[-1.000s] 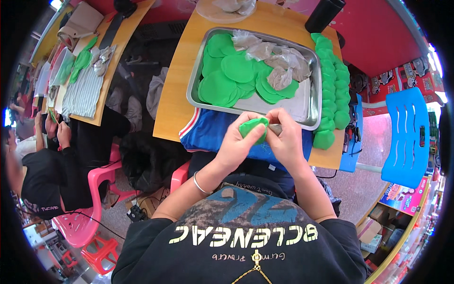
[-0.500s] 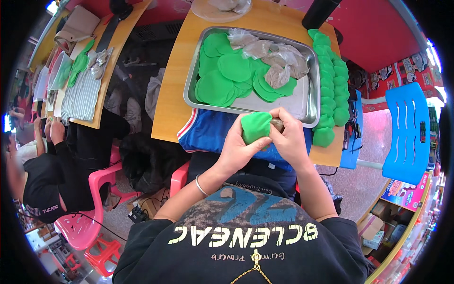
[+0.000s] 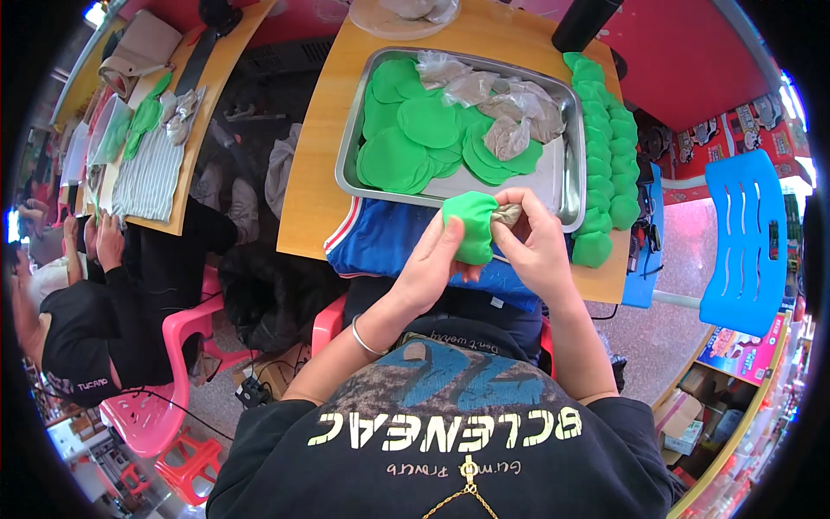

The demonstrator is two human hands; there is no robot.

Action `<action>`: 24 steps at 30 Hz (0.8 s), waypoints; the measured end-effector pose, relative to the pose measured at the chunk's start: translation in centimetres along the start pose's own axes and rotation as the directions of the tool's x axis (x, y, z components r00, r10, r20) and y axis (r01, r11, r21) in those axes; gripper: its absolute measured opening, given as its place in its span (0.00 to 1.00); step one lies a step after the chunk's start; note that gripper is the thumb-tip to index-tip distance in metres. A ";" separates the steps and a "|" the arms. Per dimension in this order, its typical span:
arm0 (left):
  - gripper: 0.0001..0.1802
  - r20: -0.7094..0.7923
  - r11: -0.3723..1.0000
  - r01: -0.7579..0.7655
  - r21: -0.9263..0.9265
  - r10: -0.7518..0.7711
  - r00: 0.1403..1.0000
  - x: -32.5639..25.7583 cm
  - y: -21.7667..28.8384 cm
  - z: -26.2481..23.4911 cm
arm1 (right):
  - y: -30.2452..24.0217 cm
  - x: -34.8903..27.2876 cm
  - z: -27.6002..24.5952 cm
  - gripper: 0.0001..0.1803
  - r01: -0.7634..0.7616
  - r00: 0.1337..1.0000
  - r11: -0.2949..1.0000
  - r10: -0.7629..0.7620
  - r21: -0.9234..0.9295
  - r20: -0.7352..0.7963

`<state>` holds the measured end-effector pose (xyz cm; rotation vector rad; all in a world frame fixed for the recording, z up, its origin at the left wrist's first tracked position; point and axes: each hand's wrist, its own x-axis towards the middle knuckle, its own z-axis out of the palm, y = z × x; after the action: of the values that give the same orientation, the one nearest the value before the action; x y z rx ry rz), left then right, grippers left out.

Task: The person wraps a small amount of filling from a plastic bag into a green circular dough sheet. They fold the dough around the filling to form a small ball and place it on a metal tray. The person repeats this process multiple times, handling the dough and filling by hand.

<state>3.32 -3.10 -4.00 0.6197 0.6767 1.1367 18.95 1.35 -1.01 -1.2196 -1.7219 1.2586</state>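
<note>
My left hand [image 3: 430,259] grips a green cloth pouch [image 3: 469,227] from its left side, thumb laid across its front. Out of the pouch's right end sticks the twisted end of a small clear plastic bag [image 3: 507,215] with brownish filling. My right hand [image 3: 533,244] pinches that bag end between thumb and fingers. Both hands are just in front of a metal tray [image 3: 566,195]. In the tray lie flat green cloth rounds [image 3: 393,160] in overlapping piles, and several filled plastic bags [image 3: 523,112].
Rows of plump green pouches [image 3: 596,164] line the table's right edge. A blue cloth [image 3: 380,242] hangs at the near edge. A blue chair [image 3: 745,246] stands at right. On the left, a person [image 3: 95,320] sits on a pink chair [image 3: 160,406] at another table.
The pouch has turned in my hands, and my left thumb has shifted up over it. More of the bag's twisted end shows at the right. At left, the other person's hands have moved.
</note>
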 end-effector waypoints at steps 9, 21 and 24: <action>0.18 -0.118 0.994 -0.054 -0.100 0.042 0.992 0.6 0.3 -0.2 | -0.2 0.2 1.5 0.17 0.150 0.966 0.979 -0.116 0.135 -0.230; 0.09 -0.124 0.974 -0.084 -0.212 0.059 0.990 0.2 -0.4 -0.3 | -1.2 -0.5 0.6 0.10 0.188 0.982 0.982 -0.188 -0.024 0.008; 0.09 -0.148 0.968 -0.108 -0.225 0.076 0.986 0.3 -0.1 0.0 | -1.9 -0.9 0.8 0.10 0.107 0.994 0.994 -0.107 -0.006 0.010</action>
<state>3.41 -2.87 -4.09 0.3783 0.6256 1.3331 18.00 0.06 0.52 -1.1110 -1.7752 1.1979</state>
